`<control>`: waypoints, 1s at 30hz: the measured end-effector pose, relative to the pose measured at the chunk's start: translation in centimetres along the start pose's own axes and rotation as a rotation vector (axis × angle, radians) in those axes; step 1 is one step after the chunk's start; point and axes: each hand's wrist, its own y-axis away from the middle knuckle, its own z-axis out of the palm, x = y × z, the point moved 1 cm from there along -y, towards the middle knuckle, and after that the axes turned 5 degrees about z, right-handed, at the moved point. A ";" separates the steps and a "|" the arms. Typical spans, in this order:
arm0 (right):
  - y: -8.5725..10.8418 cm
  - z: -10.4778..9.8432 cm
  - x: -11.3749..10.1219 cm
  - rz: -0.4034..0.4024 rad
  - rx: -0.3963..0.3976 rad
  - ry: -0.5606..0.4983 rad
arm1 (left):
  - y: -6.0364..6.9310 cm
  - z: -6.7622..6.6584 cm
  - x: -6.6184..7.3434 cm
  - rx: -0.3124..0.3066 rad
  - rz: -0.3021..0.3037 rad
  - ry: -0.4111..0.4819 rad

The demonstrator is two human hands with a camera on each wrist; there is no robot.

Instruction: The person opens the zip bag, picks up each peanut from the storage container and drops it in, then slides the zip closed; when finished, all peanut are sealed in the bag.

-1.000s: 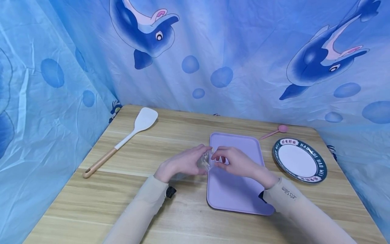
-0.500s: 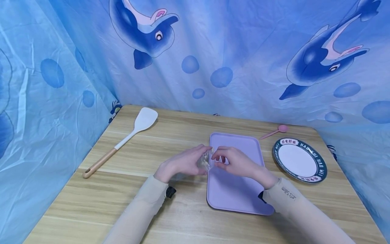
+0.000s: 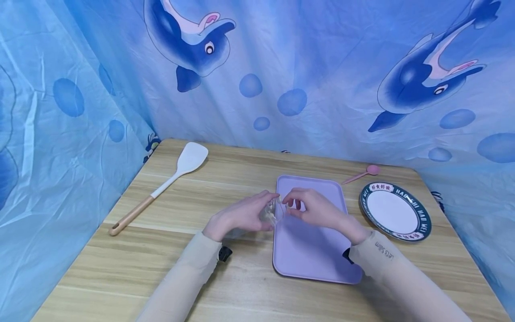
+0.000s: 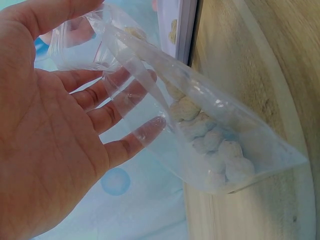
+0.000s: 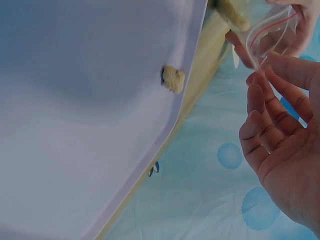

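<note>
A clear zip-lock bag (image 4: 215,135) of several peanuts in their shells (image 4: 235,165) hangs at the tray's left edge. My left hand (image 3: 247,212) holds it near the mouth, thumb on one side and fingers on the other. With thumb and fingertips, my right hand (image 3: 311,208) pinches the bag's lip beside the red seal line, as the right wrist view shows. The mouth gapes between the two hands. Below them lies a purple tray (image 3: 310,255), with one peanut (image 5: 173,79) near its rim in the right wrist view; in the head view my hands hide it.
On the left of the wooden table (image 3: 161,273) lies a white spatula (image 3: 173,179) with a wooden handle. Right of the tray are a green-rimmed plate (image 3: 392,212) and a small pink spoon (image 3: 372,170). A blue dolphin curtain (image 3: 322,67) hangs behind.
My right hand has shifted slightly right and away from the left hand, drawing the bag's lip with it. My left hand stays in place.
</note>
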 end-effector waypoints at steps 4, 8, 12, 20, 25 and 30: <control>-0.2 -0.2 0.8 0.014 0.002 -0.001 | 0.0 0.0 -0.1 0.005 0.005 0.000; -0.4 -0.2 2.0 0.031 0.013 0.005 | 0.0 0.1 -0.1 0.007 0.004 -0.001; -0.8 -0.2 3.3 0.058 -0.001 -0.026 | -0.1 0.1 -0.1 0.008 0.008 -0.001; -1.6 0.3 5.3 0.143 -0.073 -0.072 | 0.0 0.1 0.0 0.009 0.007 0.010; -1.9 1.0 5.9 0.161 -0.110 -0.078 | 0.0 0.1 0.0 0.011 0.004 0.016; -2.2 1.8 6.5 0.153 -0.149 -0.081 | 0.1 0.1 0.0 0.011 0.003 0.012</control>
